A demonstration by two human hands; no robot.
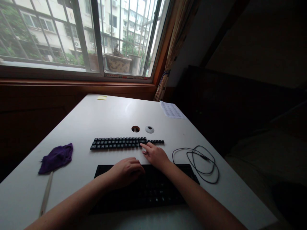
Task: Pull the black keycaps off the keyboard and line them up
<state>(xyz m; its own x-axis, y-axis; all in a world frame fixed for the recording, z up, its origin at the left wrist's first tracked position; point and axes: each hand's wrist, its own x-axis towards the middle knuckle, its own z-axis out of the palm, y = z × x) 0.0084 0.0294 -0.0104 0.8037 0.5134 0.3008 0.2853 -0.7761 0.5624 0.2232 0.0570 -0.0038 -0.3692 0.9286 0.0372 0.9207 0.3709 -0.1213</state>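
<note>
A black keyboard (pixel 115 198) lies flat on the table near me, with its upper part bare of keycaps as far as the dim light shows. My left hand (pixel 128 171) is above its upper middle, fingers curled down; what they hold, if anything, is hidden. Beyond the keyboard, loose black keycaps (pixel 115 143) stand in several tidy rows. My right hand (pixel 154 154) reaches to the right part of these rows, its index finger touching a keycap. Under its other fingers a small metal wire tool (pixel 145 153) sticks out, held in the hand.
A purple cloth (pixel 57 156) and a pale stick (pixel 46 191) lie at left. A black cable (pixel 203 156) is coiled at right. Behind the keycaps are a round hole (pixel 135 129) and its grey cover (pixel 149 129). A printed paper (pixel 172 110) and yellow notes (pixel 102 97) lie farther back.
</note>
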